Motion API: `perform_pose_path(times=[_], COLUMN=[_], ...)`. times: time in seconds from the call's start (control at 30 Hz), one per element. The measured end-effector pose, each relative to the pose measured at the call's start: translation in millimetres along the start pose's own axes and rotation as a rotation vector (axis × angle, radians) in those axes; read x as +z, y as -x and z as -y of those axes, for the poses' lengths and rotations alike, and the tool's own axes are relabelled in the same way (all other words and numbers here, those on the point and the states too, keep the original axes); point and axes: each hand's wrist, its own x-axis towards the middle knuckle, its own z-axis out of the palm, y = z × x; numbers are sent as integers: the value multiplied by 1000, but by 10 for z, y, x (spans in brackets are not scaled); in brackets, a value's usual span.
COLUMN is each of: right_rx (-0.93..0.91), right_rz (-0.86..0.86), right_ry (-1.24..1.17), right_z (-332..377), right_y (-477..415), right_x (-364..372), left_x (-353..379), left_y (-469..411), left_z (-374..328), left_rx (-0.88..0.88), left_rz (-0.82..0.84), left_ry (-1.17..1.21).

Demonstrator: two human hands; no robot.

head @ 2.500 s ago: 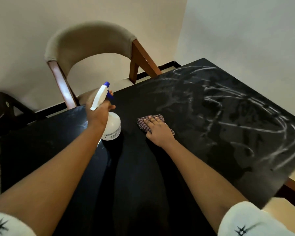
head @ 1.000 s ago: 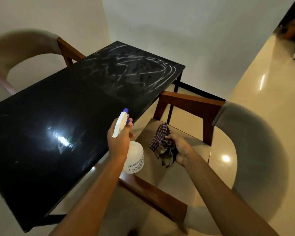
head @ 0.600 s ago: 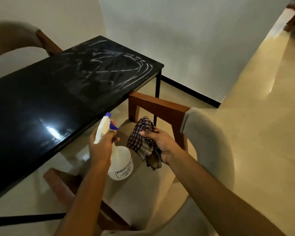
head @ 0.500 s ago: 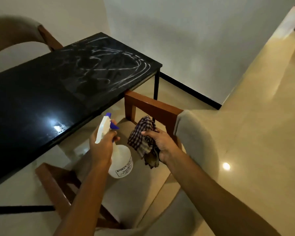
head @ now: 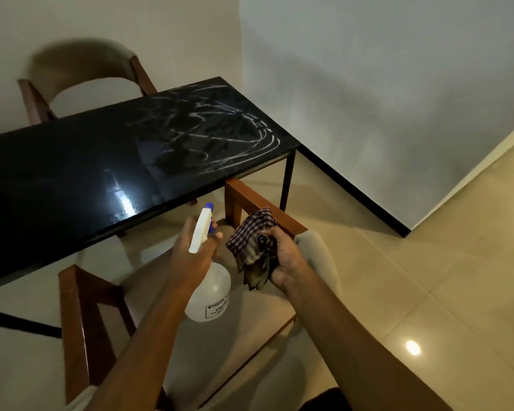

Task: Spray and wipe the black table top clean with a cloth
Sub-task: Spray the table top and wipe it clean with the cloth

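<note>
The black table top (head: pixel 72 161) stretches across the left and middle, with white smear streaks (head: pixel 220 134) over its right end and a light glare near its front edge. My left hand (head: pixel 190 250) grips a white spray bottle (head: pixel 209 295) with a blue nozzle, held in the air in front of the table's near edge. My right hand (head: pixel 282 256) clutches a bunched checked cloth (head: pixel 250 241) beside the bottle. Both hands hover above a chair seat, off the table.
A wooden chair with a beige seat (head: pixel 235 336) stands right under my hands, its frame (head: pixel 77 321) tucked against the table's near side. Another beige-backed chair (head: pixel 83 63) stands beyond the table. Grey wall on the right, glossy tiled floor (head: pixel 457 277) to the right.
I stepped back from the table: the cloth has come off the table top, and both hands now hang over the near chair. The view has swung back left toward the table.
</note>
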Motion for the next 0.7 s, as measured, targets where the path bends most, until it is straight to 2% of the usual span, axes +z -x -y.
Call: perform_pose_path(times=[0.1, 0.33, 0.53, 0.7], right_rx=[32, 150, 209, 273], right_rz=[94, 295, 394, 435], right_ry=[47, 206, 261, 280], right_z=[252, 1199, 1965, 2189], right_y=[-154, -797, -1042, -1348], right_x=[-66, -417, -717, -658], left_x=[196, 1019, 1582, 1731], left_y=[-50, -429, -587, -774], left_z=[-107, -175, -470, -501], left_rx=[9, -70, -129, -192], left_rz=[-65, -447, -625, -745], left_ry=[22, 40, -19, -83])
